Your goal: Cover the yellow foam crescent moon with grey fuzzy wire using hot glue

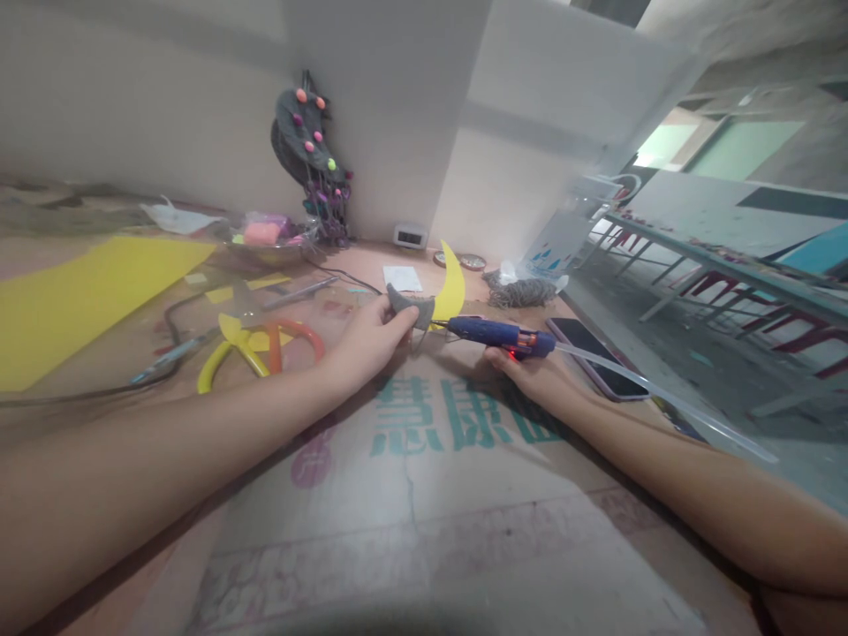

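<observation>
My left hand (377, 331) pinches a grey, yarn-like strip or covering (409, 305) between thumb and fingers. Beside it, a yellow crescent shape (451, 287) curves upward; whether the two are joined I cannot tell. A blue hot glue gun (487, 332) is gripped in my right hand (520, 369), its nozzle pointing left at the crescent's lower end, near the grey piece. A red light glows on the gun, and a long clear glue stick (662, 397) sticks out of its back.
Yellow-handled pliers (229, 349), orange-handled scissors (298, 334) and yellow sheets (86, 300) lie left. A grey crescent with pompoms (301, 132) stands against the wall. Grey yarn (520, 290), a phone (593, 358) and a small clock (410, 236) sit around the printed cardboard (411, 503).
</observation>
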Motion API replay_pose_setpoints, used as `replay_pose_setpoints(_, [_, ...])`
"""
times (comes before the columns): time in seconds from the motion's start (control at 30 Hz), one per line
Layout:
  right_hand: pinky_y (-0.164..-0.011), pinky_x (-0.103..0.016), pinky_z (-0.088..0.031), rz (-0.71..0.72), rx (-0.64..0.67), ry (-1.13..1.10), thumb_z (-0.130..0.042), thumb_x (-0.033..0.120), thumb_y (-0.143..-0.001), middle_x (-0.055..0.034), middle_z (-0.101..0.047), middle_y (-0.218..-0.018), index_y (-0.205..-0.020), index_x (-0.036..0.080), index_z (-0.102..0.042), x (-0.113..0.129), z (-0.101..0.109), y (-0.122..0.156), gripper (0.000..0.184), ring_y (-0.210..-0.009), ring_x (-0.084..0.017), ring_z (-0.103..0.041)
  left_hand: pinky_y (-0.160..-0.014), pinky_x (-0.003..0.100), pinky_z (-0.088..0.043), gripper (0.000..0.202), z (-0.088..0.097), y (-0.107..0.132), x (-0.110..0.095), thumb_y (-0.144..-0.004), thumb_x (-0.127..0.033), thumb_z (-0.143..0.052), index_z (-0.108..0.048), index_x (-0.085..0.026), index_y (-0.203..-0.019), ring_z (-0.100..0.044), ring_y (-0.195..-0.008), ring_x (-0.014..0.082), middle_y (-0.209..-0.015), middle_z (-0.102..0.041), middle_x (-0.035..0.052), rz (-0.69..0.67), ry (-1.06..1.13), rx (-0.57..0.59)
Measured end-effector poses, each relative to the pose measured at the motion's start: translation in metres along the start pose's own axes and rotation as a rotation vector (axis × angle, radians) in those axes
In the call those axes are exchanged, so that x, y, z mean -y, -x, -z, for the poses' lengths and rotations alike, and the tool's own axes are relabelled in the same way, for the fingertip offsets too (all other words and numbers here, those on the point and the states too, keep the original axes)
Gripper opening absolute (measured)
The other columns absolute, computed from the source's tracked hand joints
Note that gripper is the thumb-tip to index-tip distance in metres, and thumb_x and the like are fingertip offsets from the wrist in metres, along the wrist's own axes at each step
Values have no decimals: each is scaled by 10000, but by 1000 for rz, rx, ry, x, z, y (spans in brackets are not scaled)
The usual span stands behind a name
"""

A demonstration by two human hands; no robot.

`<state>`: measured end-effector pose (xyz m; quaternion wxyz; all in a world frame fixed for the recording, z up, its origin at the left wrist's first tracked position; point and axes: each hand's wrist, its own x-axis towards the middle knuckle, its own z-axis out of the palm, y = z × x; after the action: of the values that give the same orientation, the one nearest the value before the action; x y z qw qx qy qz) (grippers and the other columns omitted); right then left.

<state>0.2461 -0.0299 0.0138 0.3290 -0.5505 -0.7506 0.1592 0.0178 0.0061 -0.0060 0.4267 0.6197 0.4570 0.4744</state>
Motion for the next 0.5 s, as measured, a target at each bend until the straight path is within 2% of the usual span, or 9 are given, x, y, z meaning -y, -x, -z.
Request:
replay_pose_setpoints(0.27, [-795,-412,-564,-16,-25,-26,-636,511,-777,-47,-692,-798,-859,271,-634,3,0,0,254,-885,-297,-667,-483,237,-302,193,0,-1,4,-843,-367,-549,-516,-198,-756,-415,-477,98,-588,-507,-58,-43,-14,-7])
replay_pose_setpoints(0.5, [-833,-454,-555,-26,-34,13,-620,589,-785,-57,-674,-754,-799,270,-619,1,0,1,320,-888,-314,-665,-497,236,-308,209,1,-1,5,-841,-385,-552,-522,-199,-751,-421,-492,102,-591,-516,-55,-54,-45,-6])
